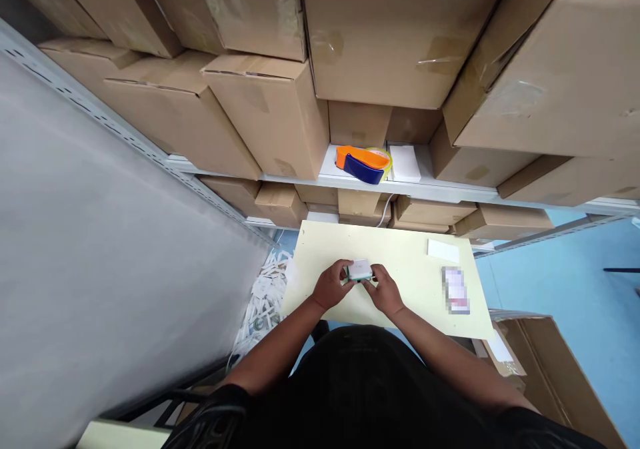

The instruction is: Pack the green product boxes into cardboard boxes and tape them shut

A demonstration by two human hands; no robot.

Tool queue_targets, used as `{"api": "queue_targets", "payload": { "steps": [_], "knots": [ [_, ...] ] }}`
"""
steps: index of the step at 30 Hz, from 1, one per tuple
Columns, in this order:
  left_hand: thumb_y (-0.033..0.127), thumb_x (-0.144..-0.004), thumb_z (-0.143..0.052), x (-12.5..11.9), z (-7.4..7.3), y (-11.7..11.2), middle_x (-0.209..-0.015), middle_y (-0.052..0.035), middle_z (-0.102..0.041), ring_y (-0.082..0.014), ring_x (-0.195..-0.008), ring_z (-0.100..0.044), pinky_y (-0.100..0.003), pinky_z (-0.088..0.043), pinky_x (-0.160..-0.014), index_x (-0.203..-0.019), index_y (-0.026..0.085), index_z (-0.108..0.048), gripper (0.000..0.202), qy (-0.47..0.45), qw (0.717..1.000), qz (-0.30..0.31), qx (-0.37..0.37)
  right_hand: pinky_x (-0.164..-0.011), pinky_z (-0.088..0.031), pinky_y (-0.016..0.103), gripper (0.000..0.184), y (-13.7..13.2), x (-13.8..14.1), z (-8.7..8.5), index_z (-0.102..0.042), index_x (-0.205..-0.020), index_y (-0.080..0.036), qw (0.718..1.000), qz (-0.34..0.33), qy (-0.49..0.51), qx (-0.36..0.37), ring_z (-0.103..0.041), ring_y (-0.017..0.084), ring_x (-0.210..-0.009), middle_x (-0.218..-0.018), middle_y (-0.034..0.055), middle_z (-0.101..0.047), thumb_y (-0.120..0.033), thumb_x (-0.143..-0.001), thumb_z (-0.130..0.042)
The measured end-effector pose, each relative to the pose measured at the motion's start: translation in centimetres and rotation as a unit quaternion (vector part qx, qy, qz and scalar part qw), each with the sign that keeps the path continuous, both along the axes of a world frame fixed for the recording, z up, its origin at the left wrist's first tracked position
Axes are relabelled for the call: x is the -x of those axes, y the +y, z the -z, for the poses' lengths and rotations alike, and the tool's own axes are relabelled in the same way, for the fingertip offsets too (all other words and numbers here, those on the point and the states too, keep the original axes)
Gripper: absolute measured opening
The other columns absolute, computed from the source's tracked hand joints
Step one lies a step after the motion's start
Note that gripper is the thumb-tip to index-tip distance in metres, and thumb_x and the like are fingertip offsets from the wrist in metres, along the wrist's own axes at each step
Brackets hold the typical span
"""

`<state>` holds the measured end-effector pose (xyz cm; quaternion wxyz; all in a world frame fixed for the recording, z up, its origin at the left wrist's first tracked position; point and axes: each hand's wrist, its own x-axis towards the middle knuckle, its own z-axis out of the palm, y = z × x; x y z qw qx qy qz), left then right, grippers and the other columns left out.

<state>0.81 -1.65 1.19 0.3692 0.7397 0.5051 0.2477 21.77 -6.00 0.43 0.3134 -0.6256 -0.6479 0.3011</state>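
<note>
Between my two hands, over the pale yellow table (325, 242), is a small white box (359, 268) with a green lower edge. My left hand (333, 285) grips its left side, fingers at the far corner and thumb at the near one. At the right end, my right hand (385, 290) pinches the box the same way. Faint print shows on the white top, too small to read. The underside of the box is hidden.
A white card or flat box (443, 250) and a blurred-out phone-like object (455, 290) lie on the table's right. An orange and blue tape dispenser (364, 163) sits on the shelf, among cardboard boxes (380, 36). White paper scraps (265, 296) cover the floor at left; an open carton (555, 369) stands at right.
</note>
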Motion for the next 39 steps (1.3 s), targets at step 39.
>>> {"api": "queue_targets", "payload": {
  "steps": [39],
  "knots": [
    [0.028, -0.104, -0.051, 1.1, 1.1, -0.2, -0.140, -0.0131, -0.066, -0.0241, -0.127, -0.066, -0.040, -0.058, -0.107, -0.121, 0.017, -0.072, 0.029, 0.078, 0.962, 0.120, -0.233, -0.079, -0.061, 0.035, 0.026, 0.9, -1.3, 0.3, -0.070, -0.117, -0.024, 0.997, -0.043, -0.006, -0.066, -0.071, 0.019, -0.084, -0.112, 0.0077, -0.069, -0.033, -0.102, -0.052]
  ]
}}
